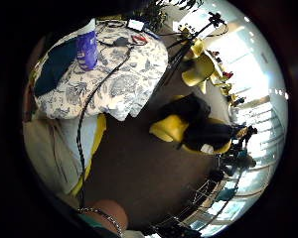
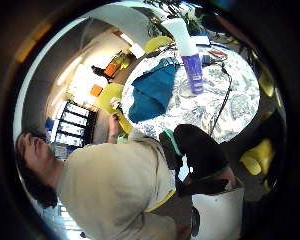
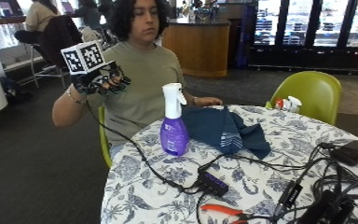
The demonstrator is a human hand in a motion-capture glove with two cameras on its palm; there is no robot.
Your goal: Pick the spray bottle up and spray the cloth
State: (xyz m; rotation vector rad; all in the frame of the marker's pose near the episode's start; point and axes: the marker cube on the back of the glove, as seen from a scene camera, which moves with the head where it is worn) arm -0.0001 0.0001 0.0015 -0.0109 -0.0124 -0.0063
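A purple spray bottle (image 3: pixel 174 123) with a white trigger head stands upright on the round table (image 3: pixel 272 186), which has a blue floral tablecloth. Beside it, toward the person, lies a crumpled dark blue cloth (image 3: pixel 225 129). My gloved right hand (image 3: pixel 104 80) is raised in the air to the side of the table, well away from the bottle, fingers relaxed and holding nothing. The thumb side palm view shows the bottle (image 2: pixel 189 52) and the cloth (image 2: pixel 152 92) on the table. The little finger side view shows the bottle (image 1: pixel 87 44) too. The person's bare hand (image 3: pixel 207 101) rests at the table edge behind the cloth.
Black cables (image 3: pixel 167 179), a small black box (image 3: pixel 215 182), orange-handled pliers (image 3: pixel 229 212) and a dark device (image 3: pixel 354 151) lie on the near part of the table. A green chair (image 3: pixel 309 93) stands behind it.
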